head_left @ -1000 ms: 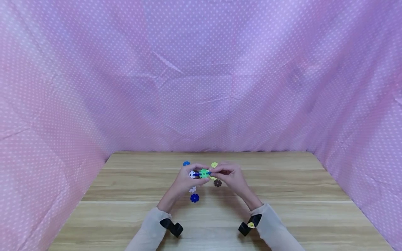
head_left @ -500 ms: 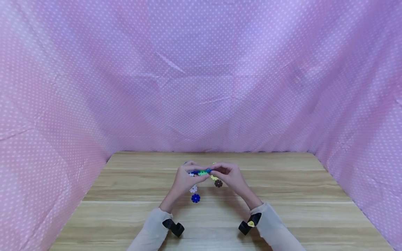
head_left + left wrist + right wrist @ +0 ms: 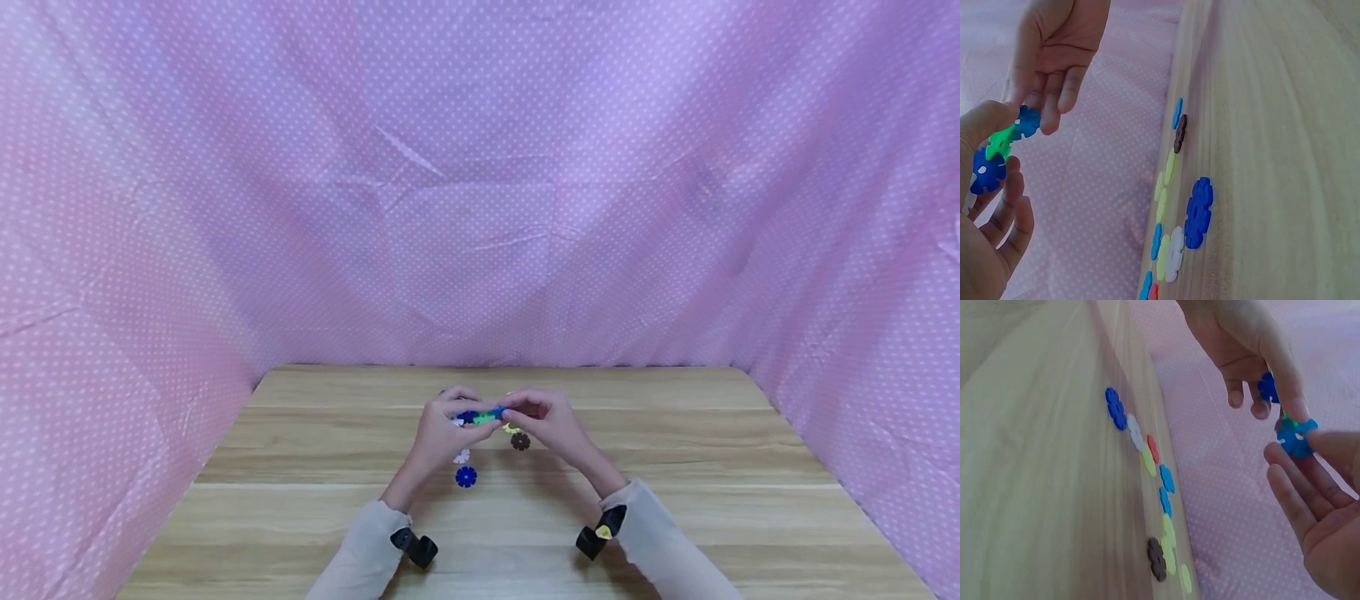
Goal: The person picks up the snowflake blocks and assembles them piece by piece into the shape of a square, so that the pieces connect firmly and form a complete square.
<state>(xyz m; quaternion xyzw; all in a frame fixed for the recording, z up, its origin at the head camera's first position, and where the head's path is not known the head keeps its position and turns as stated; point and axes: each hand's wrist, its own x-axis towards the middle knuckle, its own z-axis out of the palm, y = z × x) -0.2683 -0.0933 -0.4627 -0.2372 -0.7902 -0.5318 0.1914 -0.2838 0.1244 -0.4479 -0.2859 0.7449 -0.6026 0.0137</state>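
Both hands are raised over the table with a short chain of interlocking snowflake discs between them. My left hand pinches the chain at the green disc, thumb on one side and fingers on the other. Beside it, a dark blue disc and the edge of a white disc sit within the left hand's curve. My right hand pinches the light blue disc at the chain's other end, where it meets the green one. In the head view the fingers hide much of the chain.
Loose discs lie on the wooden table under and around the hands: a dark blue disc, a white disc, a brown disc, a red disc, and several yellow and light blue ones. A pink dotted curtain surrounds the table.
The chain has tilted, so the green disc, earlier face-on in the head view, now shows more edge-on. Both hands stay in nearly the same place and keep their hold.
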